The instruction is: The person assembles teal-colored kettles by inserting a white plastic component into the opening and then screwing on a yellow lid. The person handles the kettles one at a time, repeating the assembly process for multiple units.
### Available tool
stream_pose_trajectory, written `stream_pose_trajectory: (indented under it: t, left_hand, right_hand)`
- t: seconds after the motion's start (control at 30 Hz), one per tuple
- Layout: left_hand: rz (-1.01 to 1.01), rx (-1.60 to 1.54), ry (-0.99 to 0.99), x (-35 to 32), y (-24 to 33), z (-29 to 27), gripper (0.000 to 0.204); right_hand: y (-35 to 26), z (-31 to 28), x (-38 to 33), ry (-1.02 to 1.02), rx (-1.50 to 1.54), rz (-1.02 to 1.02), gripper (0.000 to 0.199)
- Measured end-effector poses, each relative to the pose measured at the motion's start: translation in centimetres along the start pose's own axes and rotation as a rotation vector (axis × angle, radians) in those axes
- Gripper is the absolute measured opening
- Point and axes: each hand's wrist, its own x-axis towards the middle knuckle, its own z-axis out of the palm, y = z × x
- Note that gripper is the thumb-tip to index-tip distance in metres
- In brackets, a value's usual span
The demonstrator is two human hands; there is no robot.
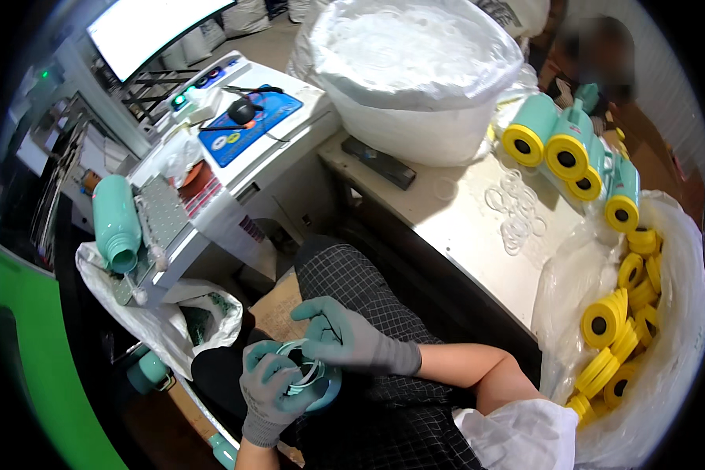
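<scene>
Both my hands wear grey gloves with teal palms and fingers, low over my lap. My left hand [272,389] is closed on the near left side of a round, open-topped teal piece [326,389] with a dark inside. Thin pale rings [296,349] lie around its mouth, partly under my left fingers. My right hand [346,337] is over the far right side of the mouth. Its thumb and fingers are apart, and the lower fingertips touch or nearly touch the rings. The lower part of the teal piece is hidden.
A white bench [478,235] holds loose clear rings [515,211], a big ring-filled sack [415,110] and teal bottles with yellow bases [565,153]. At right a plastic bag [560,313] contains yellow caps [603,319]. Another teal bottle [117,219] lies left; a person [595,59] is at far right.
</scene>
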Motion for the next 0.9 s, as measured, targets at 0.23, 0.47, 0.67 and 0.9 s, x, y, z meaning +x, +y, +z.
stream_pose_trajectory:
  t: [0.23, 0.47, 0.67, 0.9]
  left_hand:
    - [-0.028, 0.04, 0.004, -1.4, -0.8, -0.5, 0.044]
    - [-0.032, -0.062, -0.174, -0.1, -1.3, -2.4, 0.043]
    - [0.118, 0.128, -0.185, -0.4, -1.6, -3.1, 0.053]
    - [-0.099, 0.316, -0.258, 0.0, 0.9, -4.0, 0.046]
  right_hand:
    - [-1.0, 0.6, 0.0, -0.241, -0.947, -0.799, 0.05]
    - [-1.3, 0.3, -0.3, -0.253, -1.058, -0.707, 0.042]
    - [-2.2, 0.5, -0.3, -0.426, -1.105, -0.487, 0.034]
    - [-1.2, 1.4, 0.2, -0.365, -1.128, -0.678, 0.031]
